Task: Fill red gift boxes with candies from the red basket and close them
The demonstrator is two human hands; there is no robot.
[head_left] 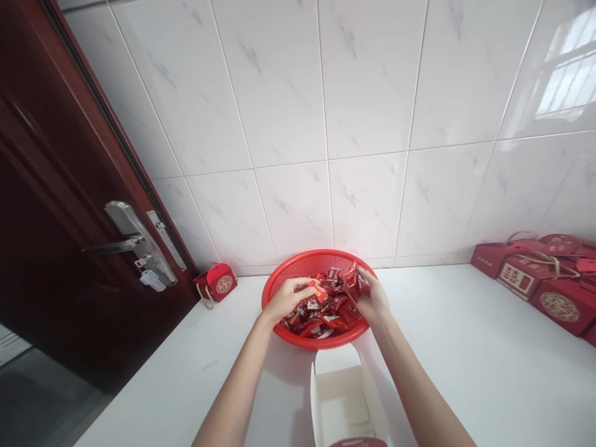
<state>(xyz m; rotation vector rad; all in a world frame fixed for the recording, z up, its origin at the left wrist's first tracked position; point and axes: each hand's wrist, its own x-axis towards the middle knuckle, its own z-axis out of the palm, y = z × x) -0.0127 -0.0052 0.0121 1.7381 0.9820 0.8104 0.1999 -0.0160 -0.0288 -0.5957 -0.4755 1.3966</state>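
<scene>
A round red plastic basket (311,343) stands against the tiled wall, full of small candies in shiny red wrappers (321,323). Over its left side my left hand (289,299) pinches a bright red wrapped candy (319,290) between thumb and fingers. My right hand (374,299), at the basket's right side, has its fingers closed around a darker red wrapped candy (352,279). Between my forearms, in front of the basket, sits an open cardboard box (344,400) with a white inside and its flaps up. Its inside shows no candy.
A small closed red gift box (218,282) with a rope handle stands at the left by the door (93,205). More red gift boxes (540,279) are piled along the wall at the right. Everything rests on a white tabletop (465,347).
</scene>
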